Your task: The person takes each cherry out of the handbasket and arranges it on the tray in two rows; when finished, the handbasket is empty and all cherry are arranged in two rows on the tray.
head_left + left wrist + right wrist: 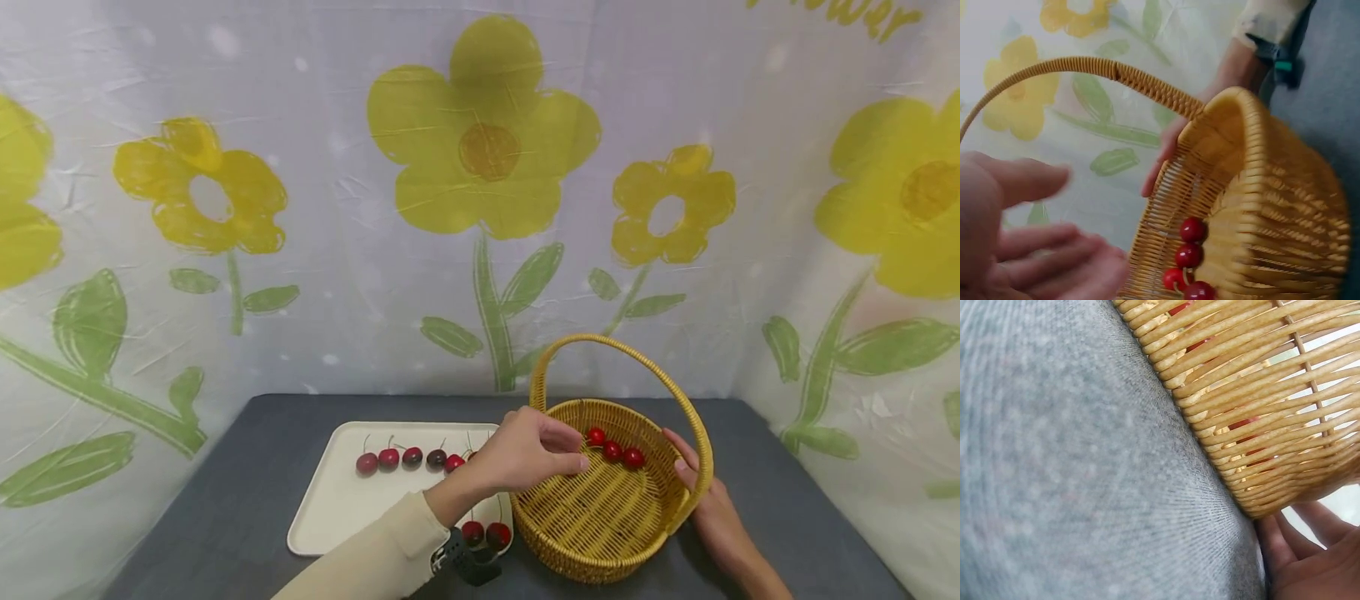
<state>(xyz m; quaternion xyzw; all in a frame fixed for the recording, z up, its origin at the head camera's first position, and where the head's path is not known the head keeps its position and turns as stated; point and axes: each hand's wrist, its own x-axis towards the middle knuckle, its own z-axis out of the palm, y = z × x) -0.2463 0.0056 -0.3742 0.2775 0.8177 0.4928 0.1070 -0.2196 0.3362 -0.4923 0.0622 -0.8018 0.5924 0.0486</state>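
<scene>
My left hand (528, 454) hovers over the left side of a yellow wicker basket (577, 558) with a tall arched handle. In the left wrist view, this hand (1029, 231) has its thumb apart from its fingers and nothing between them. At the basket's right side, my right hand (712, 512) holds the rim, thumb over the edge. The right wrist view shows its fingers (1279, 540) against the woven wall (1272, 412). Red cherries (612, 451) lie in a row inside the basket, towards the far wall; several show in the left wrist view.
A white tray (330, 508) stands left of the basket, partly behind my left forearm. A row of dark and bright red cherries (388, 458) with stems lies along its far part, and more cherries (498, 536) sit near its front right corner. A flower-printed curtain (360, 333) surrounds the grey table (247, 500).
</scene>
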